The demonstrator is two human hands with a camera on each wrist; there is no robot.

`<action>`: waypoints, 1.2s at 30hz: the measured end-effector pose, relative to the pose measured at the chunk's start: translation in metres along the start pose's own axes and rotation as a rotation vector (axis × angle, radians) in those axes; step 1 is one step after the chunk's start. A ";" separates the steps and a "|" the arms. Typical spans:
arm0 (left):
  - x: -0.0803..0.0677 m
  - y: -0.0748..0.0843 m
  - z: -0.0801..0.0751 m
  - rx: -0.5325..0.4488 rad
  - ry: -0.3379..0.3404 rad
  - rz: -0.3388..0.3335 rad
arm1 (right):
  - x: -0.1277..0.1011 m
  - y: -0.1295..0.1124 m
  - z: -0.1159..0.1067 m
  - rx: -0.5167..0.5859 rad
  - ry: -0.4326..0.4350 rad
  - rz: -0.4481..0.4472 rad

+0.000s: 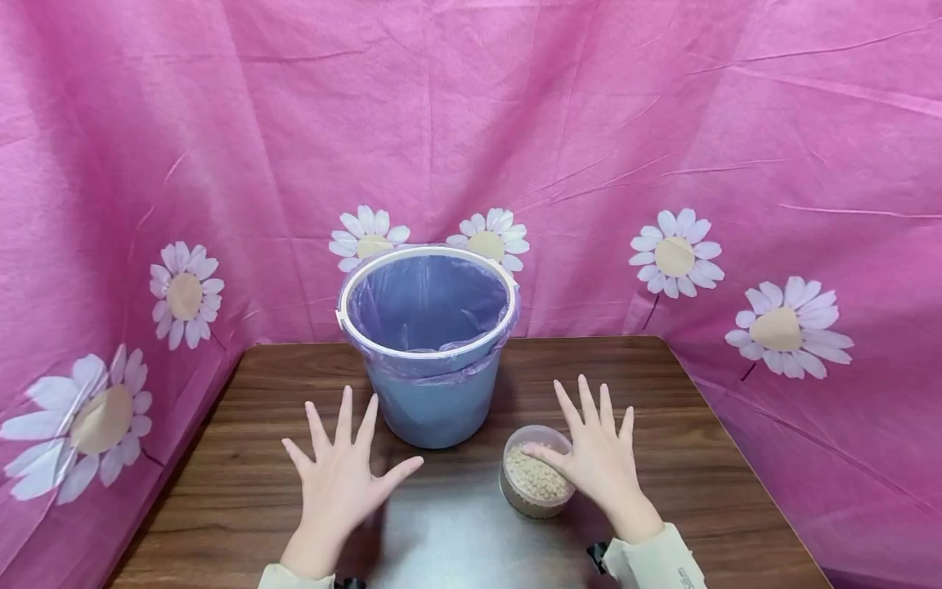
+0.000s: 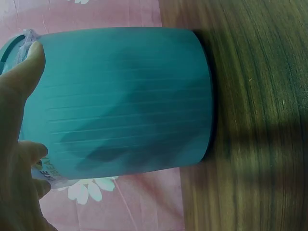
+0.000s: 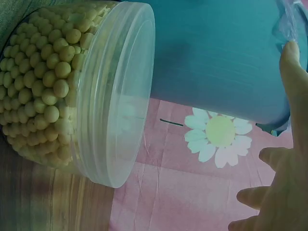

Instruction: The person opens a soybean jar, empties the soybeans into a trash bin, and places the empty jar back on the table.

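A blue bucket point(image 1: 430, 384) lined with a purple bag stands at the middle of the wooden table point(image 1: 243, 491). It fills the left wrist view as bucket point(image 2: 120, 101) and shows behind the jar as bucket point(image 3: 216, 53). A small clear jar of beige pellets point(image 1: 536, 483) sits in front of it to the right; the jar point(image 3: 72, 91) looks large in the right wrist view. My left hand point(image 1: 340, 478) hovers flat with fingers spread, left of the bucket's base, holding nothing. My right hand point(image 1: 599, 454) is also spread flat, its thumb over the jar's rim.
Pink cloth with white daisy prints point(image 1: 673, 254) hangs behind and at both sides of the table. Bare dark wood lies in front of the bucket and to the right of the jar point(image 1: 721, 458).
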State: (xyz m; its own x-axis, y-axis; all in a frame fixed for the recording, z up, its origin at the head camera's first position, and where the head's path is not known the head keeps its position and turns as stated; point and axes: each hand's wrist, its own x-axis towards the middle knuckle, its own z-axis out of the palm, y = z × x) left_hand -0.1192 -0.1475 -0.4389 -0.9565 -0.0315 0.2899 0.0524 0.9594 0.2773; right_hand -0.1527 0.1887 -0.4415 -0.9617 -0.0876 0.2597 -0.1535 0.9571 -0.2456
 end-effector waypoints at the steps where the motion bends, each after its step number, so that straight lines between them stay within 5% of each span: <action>1: 0.000 0.000 0.000 -0.002 -0.001 0.000 | 0.000 0.000 -0.001 0.011 -0.008 0.001; 17: -0.002 0.010 0.008 -0.088 -0.003 -0.009 | 0.004 0.001 -0.005 0.174 -0.069 0.017; 26: -0.012 0.021 0.025 -0.162 0.008 -0.002 | 0.002 0.005 -0.001 0.299 -0.100 0.064; 36: -0.020 0.038 0.049 -0.228 0.067 0.078 | -0.001 0.013 0.004 0.453 -0.222 0.199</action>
State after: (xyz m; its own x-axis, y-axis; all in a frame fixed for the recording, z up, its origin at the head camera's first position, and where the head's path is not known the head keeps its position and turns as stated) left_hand -0.1119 -0.0969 -0.4795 -0.9264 0.0149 0.3763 0.1963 0.8718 0.4487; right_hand -0.1542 0.2004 -0.4490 -0.9995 -0.0203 -0.0246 0.0010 0.7505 -0.6609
